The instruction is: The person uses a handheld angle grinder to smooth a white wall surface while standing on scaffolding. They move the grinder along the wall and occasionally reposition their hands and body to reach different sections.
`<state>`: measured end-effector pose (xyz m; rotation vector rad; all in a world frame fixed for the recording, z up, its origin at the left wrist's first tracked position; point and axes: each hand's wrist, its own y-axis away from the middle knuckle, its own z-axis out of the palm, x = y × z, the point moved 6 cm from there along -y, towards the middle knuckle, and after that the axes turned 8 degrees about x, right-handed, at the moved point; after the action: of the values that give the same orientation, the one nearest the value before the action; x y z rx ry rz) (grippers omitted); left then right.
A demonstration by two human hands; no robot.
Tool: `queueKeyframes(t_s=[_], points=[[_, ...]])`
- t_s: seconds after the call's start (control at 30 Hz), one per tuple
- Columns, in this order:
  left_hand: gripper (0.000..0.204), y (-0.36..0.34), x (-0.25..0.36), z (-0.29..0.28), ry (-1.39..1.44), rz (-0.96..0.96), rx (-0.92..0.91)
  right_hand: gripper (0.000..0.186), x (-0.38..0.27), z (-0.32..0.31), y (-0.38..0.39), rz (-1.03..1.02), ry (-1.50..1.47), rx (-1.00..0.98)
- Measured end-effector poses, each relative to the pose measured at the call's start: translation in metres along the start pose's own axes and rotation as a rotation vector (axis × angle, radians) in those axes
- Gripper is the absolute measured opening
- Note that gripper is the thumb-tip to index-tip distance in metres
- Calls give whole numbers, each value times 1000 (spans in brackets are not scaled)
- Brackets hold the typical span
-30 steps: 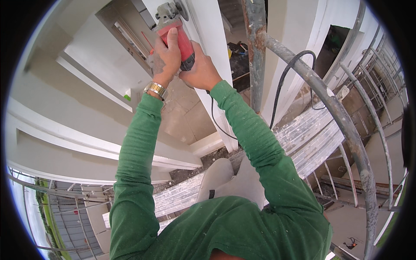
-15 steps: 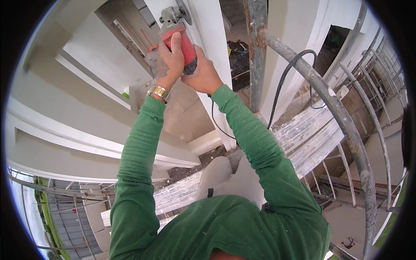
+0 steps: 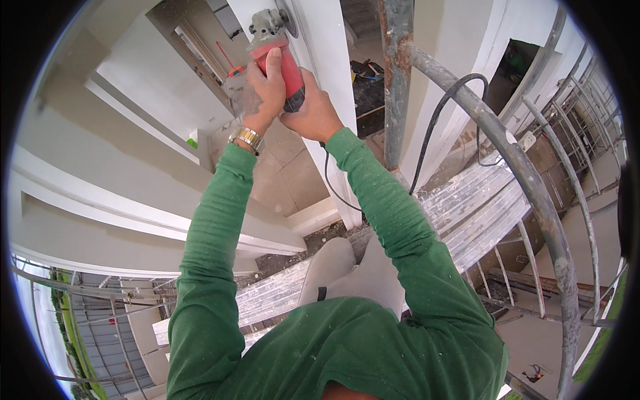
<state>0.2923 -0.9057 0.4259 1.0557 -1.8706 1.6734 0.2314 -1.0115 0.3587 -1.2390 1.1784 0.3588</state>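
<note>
Both my hands are closed round a red angle grinder (image 3: 288, 70) with a grey metal head. My left hand (image 3: 267, 90) wraps the body from the left, thumb along its top. Behind it, my right hand (image 3: 313, 112) grips the dark rear end. The grinder's disc (image 3: 289, 24) is up against the white column (image 3: 327, 60), edge-on to me; whether it spins I cannot tell. A black power cord (image 3: 328, 167) runs down from the tool, passes behind my right forearm and loops over a scaffold pipe.
Rusty scaffold tubes (image 3: 398, 87) rise at the right, with a curved pipe (image 3: 527, 173) beside my right arm. A dusty metal plank platform (image 3: 467, 207) lies under me. Tools (image 3: 367, 70) lie on a dark surface beyond the column. White ledges (image 3: 133, 213) stretch along the left.
The grinder and both hands have shifted very slightly within the view, still against the column. The grip is the same.
</note>
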Motion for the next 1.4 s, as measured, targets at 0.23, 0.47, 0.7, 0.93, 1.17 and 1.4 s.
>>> queueKeyframes(t_s=[0.23, 0.47, 0.7, 0.93, 1.17, 1.4], points=[[62, 6, -20, 4, -19, -63, -19, 89, 9, -1, 9, 60, 1, -7], [67, 5, -27, 4, 18, 29, 10, 88, 14, 3, 10, 40, 5, 2], [54, 10, -24, 6, 15, -39, -36, 95, 18, 2, 10, 50, -3, -13], [54, 23, -27, 5, -28, -47, -44, 94, 26, 0, 23, 53, -2, -23], [53, 30, -29, 12, -18, -37, -46, 94, 31, -3, 24, 41, 14, -13], [50, 27, -46, 13, 32, -31, -9, 89, 36, 1, 25, 85, 35, -24]])
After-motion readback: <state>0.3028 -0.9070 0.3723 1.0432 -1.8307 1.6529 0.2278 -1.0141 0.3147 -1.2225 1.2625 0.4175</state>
